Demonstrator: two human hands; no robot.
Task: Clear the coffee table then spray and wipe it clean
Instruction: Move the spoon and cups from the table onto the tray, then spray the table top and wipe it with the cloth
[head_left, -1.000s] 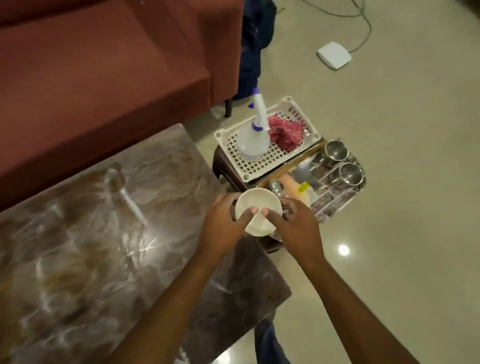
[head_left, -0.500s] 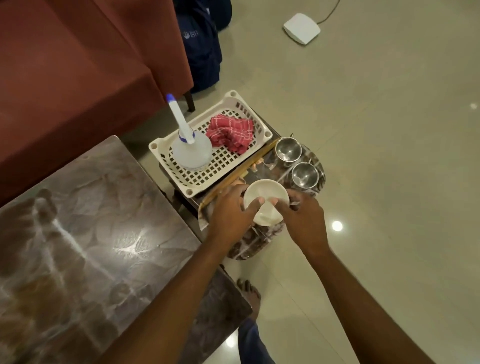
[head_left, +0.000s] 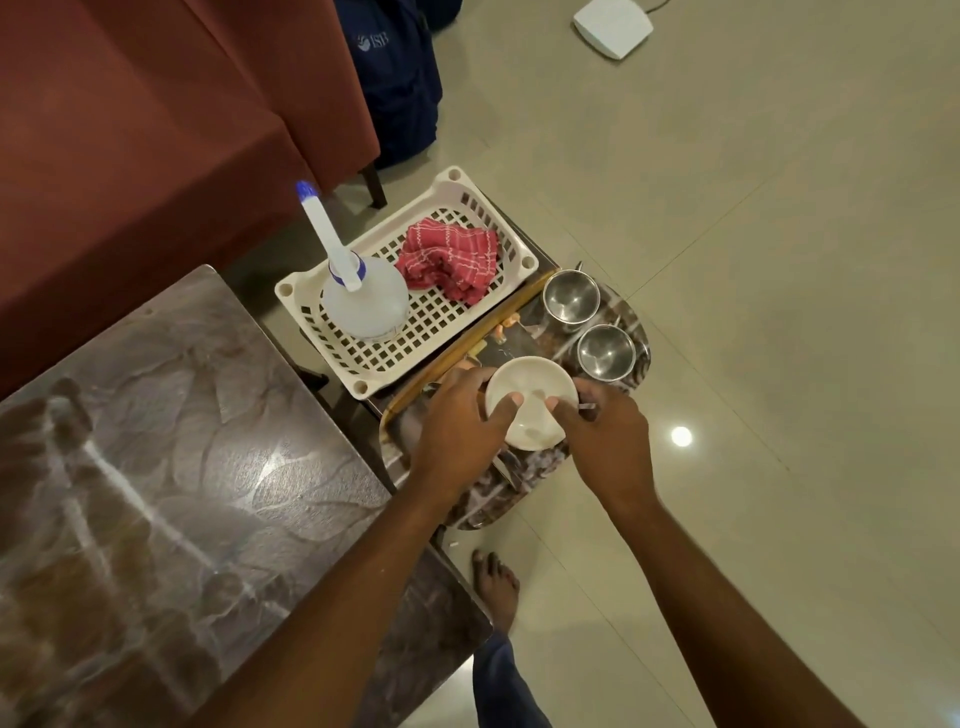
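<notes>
Both hands hold a white bowl (head_left: 530, 410) over a patterned tray (head_left: 498, 499) beside the coffee table. My left hand (head_left: 460, 431) grips the bowl's left rim, thumb inside. My right hand (head_left: 608, 441) grips the right rim. Two steel cups (head_left: 570, 297) (head_left: 605, 352) stand on the tray's far side. A white perforated basket (head_left: 415, 353) behind the tray carries a spray bottle (head_left: 363, 296) with a blue-tipped nozzle and a red checked cloth (head_left: 451, 259). The glossy brown marble coffee table (head_left: 171, 467) fills the lower left.
A maroon sofa (head_left: 145, 130) runs along the upper left. A dark blue bag (head_left: 400, 78) leans by its end. A white flat device (head_left: 613, 26) lies on the tiled floor far back. My bare foot (head_left: 496, 587) stands on the floor by the table's corner.
The bowl, held in both hands, has moved off the table's edge and lower over the tray. The view has shifted right, showing more floor and my foot.
</notes>
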